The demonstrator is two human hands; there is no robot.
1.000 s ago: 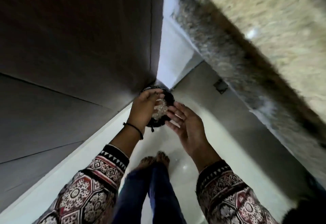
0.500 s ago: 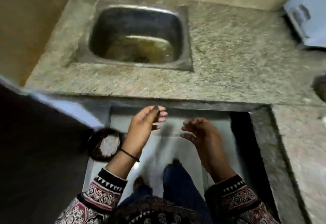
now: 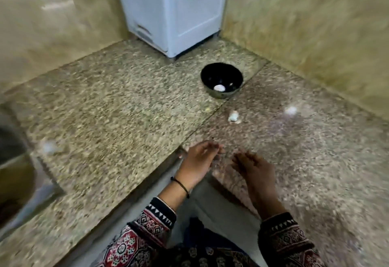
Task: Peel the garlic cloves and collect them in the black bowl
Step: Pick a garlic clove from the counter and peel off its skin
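Observation:
A black bowl (image 3: pixel 221 80) stands on the granite counter (image 3: pixel 117 107) near the back corner. A pale peeled garlic clove (image 3: pixel 219 87) lies inside it. On the counter in front of the bowl lies a white garlic piece (image 3: pixel 233 116), and another pale blurred bit (image 3: pixel 291 110) lies to its right. My left hand (image 3: pixel 200 161) hovers at the counter's front edge with loosely bent fingers and holds nothing. Beside it, my right hand (image 3: pixel 254 169) is over the counter, fingers relaxed and empty. Both hands are well short of the bowl.
A white appliance (image 3: pixel 174 10) stands in the back corner behind the bowl. Tiled walls (image 3: pixel 315 18) close in the counter on two sides. The steel sink (image 3: pixel 12 172) sits at the far left. A pale scrap (image 3: pixel 49 146) lies near it.
The view swung from the floor and a dark dish with peels, past the sink, to the counter corner with the black bowl. Both hands rose empty to the counter edge.

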